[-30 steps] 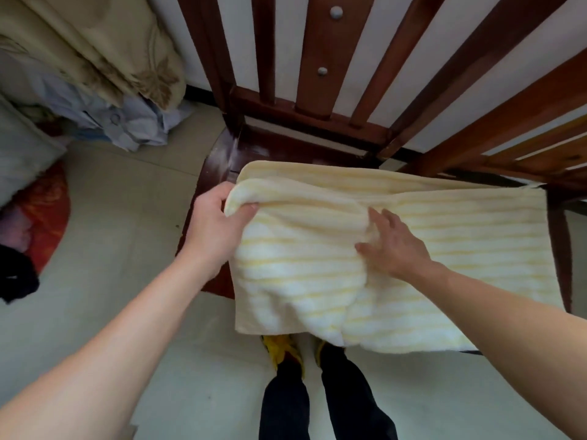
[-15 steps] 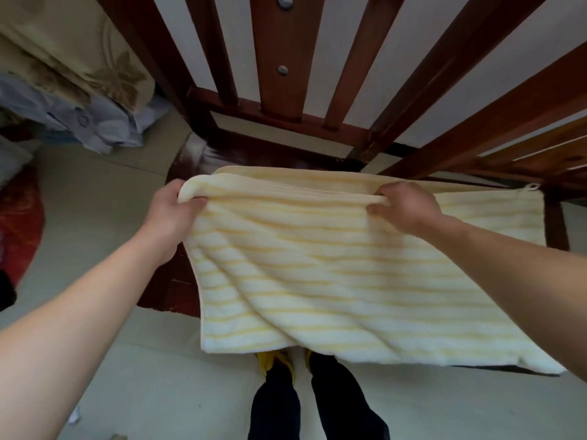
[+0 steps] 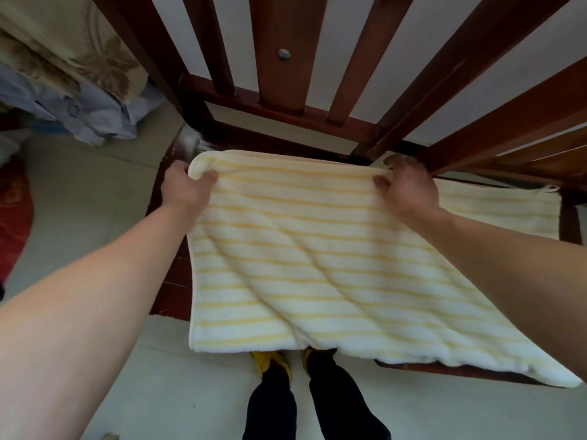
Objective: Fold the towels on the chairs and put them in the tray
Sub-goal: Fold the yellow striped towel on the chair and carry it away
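Observation:
A cream towel with yellow stripes (image 3: 317, 255) lies spread over the seat of a dark red wooden chair (image 3: 173, 281). Its near edge hangs over the seat's front. My left hand (image 3: 185, 190) grips the towel's far left corner, where the cloth curls over my fingers. My right hand (image 3: 408, 188) pinches the far edge further right. The edge is pulled taut between both hands. Diagonal creases run across the cloth. A lower layer of the towel shows at the right (image 3: 495, 208). No tray is in view.
The chair's slatted back (image 3: 279, 58) rises just beyond the towel, with a second wooden frame (image 3: 508, 90) at the right. Piled cloth and bedding (image 3: 63, 65) lie at the upper left on the tiled floor. My feet (image 3: 286, 363) stand below the seat.
My right hand left the towel's middle and took hold of the far edge. Both hands then drew that edge toward the chair back, stretching the upper layer flat.

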Demonstrator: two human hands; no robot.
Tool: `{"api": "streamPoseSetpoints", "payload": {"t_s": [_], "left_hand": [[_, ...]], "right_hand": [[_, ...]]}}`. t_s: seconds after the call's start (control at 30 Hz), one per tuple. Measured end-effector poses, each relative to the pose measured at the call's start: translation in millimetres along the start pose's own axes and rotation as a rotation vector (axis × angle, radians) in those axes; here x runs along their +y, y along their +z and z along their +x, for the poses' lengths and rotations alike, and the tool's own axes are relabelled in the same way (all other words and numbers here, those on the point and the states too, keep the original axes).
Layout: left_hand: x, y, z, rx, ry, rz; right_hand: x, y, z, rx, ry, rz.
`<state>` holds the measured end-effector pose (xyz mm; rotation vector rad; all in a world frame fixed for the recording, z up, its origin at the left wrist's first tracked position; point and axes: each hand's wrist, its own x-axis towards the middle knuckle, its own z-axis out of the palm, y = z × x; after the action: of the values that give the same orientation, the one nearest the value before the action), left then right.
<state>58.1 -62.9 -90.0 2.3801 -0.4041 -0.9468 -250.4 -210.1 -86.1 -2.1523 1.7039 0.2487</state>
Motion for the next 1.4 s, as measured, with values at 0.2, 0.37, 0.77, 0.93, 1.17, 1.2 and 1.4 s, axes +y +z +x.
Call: {"api": "streamPoseSetpoints", "payload": {"t_s": [0.2,0.37,0.77,0.93,1.17,1.2,1.4], "left_hand": [[-48.7,-32.4,-76.7,0.151,-0.010,0.120],[-125.3,-33.7,-151.4,-0.104,-0.378,0.023],[-171.4,-77.5,-119.8,-0.240,-0.337,-0.017],[-160.5,-69.7,-103.2,-0.224,-0.376,0.109],[-86.6,-55.8,-75.4,-0.064,-0.132,0.088],[-71.7,-50.6,-67.2,-0.065,-0.170,0.021],[-38.3,-20.7,-37.0,-0.270,-0.268,-0.076]], "right_hand": [[-8.7,-4.8,-77.0,0.129,-0.218,0.073],[-13.0,36.8,-155.0,-0.105,-0.133,0.199],[-19.6,51.4,-174.6,-0.302,-0.080,-0.007],[-30.5,59.6,-191.3,-0.280,-0.144,-0.144],[-31.6,76.6,-198.0,-0.337,-0.163,-0.152],[-28.0,74.2,-199.6,-0.284,-0.170,-0.150],[1.3,77.4,-211.1,-0.348,-0.001,-0.121]]}}
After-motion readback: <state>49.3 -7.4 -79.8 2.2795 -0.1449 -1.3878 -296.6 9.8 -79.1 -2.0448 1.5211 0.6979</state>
